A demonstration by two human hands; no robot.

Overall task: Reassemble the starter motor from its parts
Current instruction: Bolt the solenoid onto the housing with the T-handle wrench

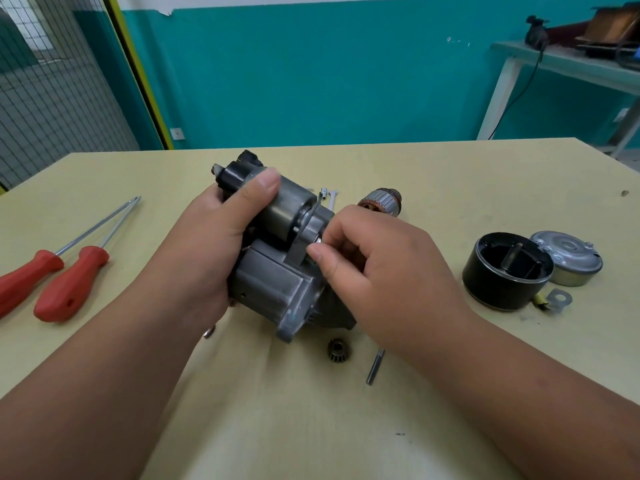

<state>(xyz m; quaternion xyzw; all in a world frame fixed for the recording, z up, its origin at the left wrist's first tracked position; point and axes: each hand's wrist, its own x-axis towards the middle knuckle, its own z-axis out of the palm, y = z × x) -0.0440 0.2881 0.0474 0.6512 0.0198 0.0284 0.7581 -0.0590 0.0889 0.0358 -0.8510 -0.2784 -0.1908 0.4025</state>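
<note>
Seemingly at a fastening step, the head view shows the left hand (pixel 214 244) wrapped around the solenoid (pixel 287 206), thumb across its top. It holds the solenoid and the grey starter housing (pixel 273 282) joined to it just above the table (pixel 311 427), near its middle. The right hand (pixel 374 268) pinches a small silvery fastener (pixel 318 241) between thumb and forefinger at the flange where solenoid meets housing; whether it is a screw or a nut is too small to tell. To do this well, the person would likely keep the left grip firm so the body cannot roll, start the thread by fingertip until it turns freely, and only then reach for one of the two red screwdrivers (pixel 69 282) lying to the left. Cross-threading in the soft casting looks like the main risk. Waiting apart on the table are the armature (pixel 381 200), the black yoke (pixel 507 268) touching the end cap (pixel 568 258), a pinion gear (pixel 337 351) and a pin (pixel 375 365).
</note>
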